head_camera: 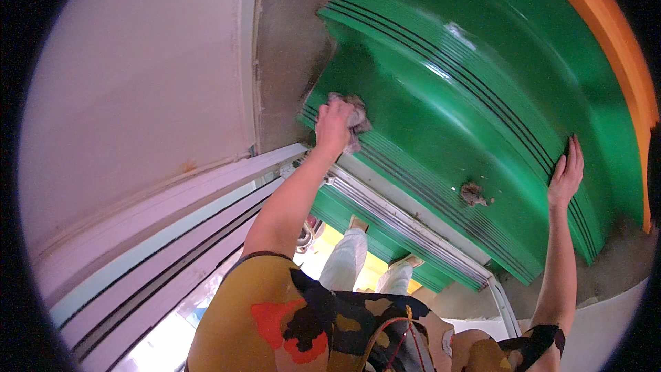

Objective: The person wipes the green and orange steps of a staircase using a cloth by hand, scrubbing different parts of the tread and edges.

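My left hand is closed on a crumpled grey-brown cloth, pressed on a green stair tread near its left end, by the ribbed, black-lined edge. At the right, my right hand lies with extended fingers on the edge of a higher green step, holding nothing. Between the hands, nearer the right one, a small grey-brown crumpled lump rests on the lower tread, with small pale bits around it.
A metal door track crosses below the tread. My feet stand on lower green steps. A pale wall and a window or door frame are at the left. An orange band curves along the upper right.
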A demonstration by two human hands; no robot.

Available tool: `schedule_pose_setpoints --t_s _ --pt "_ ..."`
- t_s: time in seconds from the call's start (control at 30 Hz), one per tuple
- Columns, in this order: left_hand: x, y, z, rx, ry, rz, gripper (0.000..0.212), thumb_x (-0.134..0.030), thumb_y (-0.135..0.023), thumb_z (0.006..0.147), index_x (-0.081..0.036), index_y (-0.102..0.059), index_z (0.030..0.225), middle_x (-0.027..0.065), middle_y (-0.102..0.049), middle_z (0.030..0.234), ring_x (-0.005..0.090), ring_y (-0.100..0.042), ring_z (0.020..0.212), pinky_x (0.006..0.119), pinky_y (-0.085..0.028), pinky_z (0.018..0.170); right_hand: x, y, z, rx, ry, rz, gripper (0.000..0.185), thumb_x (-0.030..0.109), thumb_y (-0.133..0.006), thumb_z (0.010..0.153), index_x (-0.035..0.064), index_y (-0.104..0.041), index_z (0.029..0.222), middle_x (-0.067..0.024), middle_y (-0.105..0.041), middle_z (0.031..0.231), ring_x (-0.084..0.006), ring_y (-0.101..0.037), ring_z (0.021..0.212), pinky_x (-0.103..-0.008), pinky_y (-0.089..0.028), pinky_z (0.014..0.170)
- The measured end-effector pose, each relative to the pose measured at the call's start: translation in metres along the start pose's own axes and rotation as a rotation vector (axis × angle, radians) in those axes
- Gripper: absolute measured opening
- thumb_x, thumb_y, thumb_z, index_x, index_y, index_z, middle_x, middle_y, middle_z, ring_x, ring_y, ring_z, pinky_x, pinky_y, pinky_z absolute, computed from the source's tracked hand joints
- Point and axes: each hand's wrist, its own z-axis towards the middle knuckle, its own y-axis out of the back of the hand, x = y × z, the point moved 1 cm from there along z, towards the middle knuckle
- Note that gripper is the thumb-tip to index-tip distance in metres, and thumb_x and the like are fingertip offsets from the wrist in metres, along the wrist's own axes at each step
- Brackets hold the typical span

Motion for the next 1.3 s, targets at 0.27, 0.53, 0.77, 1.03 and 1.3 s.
schedule_pose_setpoints --t_s 0.27,0.53,0.77,1.03,1.3 --pt "-0.040 0.143 -0.073 -0.466 -0.077 0.192 0.059 0.008 -0.062 0.059 -0.015 -0.063 0.114 0.0106 -0.057 0.119 0.0352 -0.050 0.109 0.046 -0.041 0.093 -0.014 -0.004 -0.008 -0.022 0.016 -0.006 0.042 0.020 -0.042 0.099 0.0089 -0.048 0.139 -0.0100 -0.048 0.144 -0.0304 -0.045 0.130 -0.0411 -0.036 0.107" --pt "0.014 0.093 -0.072 -0.377 0.262 0.254 0.052 0.009 -0.062 0.063 -0.012 -0.063 0.111 0.0072 -0.055 0.121 0.0345 -0.048 0.106 0.043 -0.041 0.092 -0.019 -0.006 -0.005 -0.016 0.024 0.001 0.042 0.024 -0.041 0.101 0.0113 -0.049 0.140 -0.0084 -0.048 0.144 -0.0277 -0.045 0.131 -0.0379 -0.035 0.109" --pt "0.031 0.010 -0.010 -0.390 0.123 -0.058 0.053 -0.013 -0.074 0.070 -0.013 -0.058 0.121 0.0117 -0.054 0.123 0.0297 -0.046 0.119 0.043 -0.037 0.098 -0.013 -0.002 -0.004 -0.036 0.026 0.010 0.040 0.019 -0.045 0.098 0.0089 -0.052 0.136 -0.0105 -0.051 0.141 -0.0313 -0.049 0.127 -0.0394 -0.039 0.106" --pt "-0.071 -0.074 -0.077 -0.257 0.115 -0.056 0.057 -0.021 -0.076 0.067 -0.013 -0.056 0.120 0.0101 -0.051 0.120 0.0331 -0.044 0.111 0.045 -0.035 0.096 -0.002 0.002 -0.001 -0.017 0.015 -0.004 0.041 0.019 -0.045 0.097 0.0082 -0.051 0.136 -0.0110 -0.050 0.142 -0.0314 -0.048 0.128 -0.0396 -0.039 0.106" --pt "-0.067 -0.086 -0.089 0.021 -0.071 -0.154 0.057 -0.001 -0.071 0.059 -0.013 -0.059 0.113 0.0106 -0.052 0.120 0.0348 -0.045 0.112 0.044 -0.039 0.097 -0.007 0.001 0.000 -0.005 0.032 0.034 0.042 0.021 -0.043 0.098 0.0076 -0.050 0.137 -0.0113 -0.049 0.143 -0.0315 -0.047 0.129 -0.0395 -0.038 0.107"
